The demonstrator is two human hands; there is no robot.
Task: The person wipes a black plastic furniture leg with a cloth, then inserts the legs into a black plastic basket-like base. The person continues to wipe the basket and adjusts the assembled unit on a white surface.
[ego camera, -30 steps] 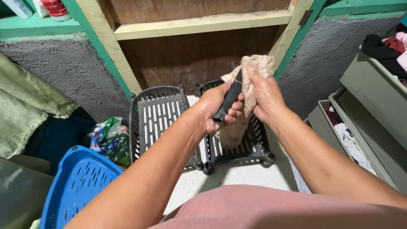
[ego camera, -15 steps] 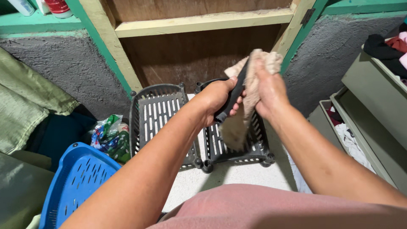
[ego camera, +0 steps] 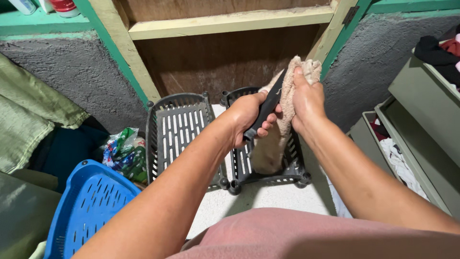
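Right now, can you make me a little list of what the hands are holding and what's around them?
left hand: grips the black handle of a knife, blade tip pointing up
right hand: presses a beige cloth against the blade
cloth: bunched over the fingers, its tail hanging down
below the hands: two dark grey baskets side by side
bottom left: blue basket
behind: wooden shelf
right side: grey-green drawers with clothes in them

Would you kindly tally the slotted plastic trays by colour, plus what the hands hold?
Dark grey slotted plastic trays: 2
Blue slotted plastic tray: 1
Black-handled knife, in left hand: 1
Beige cloth, in right hand: 1
Total: 5
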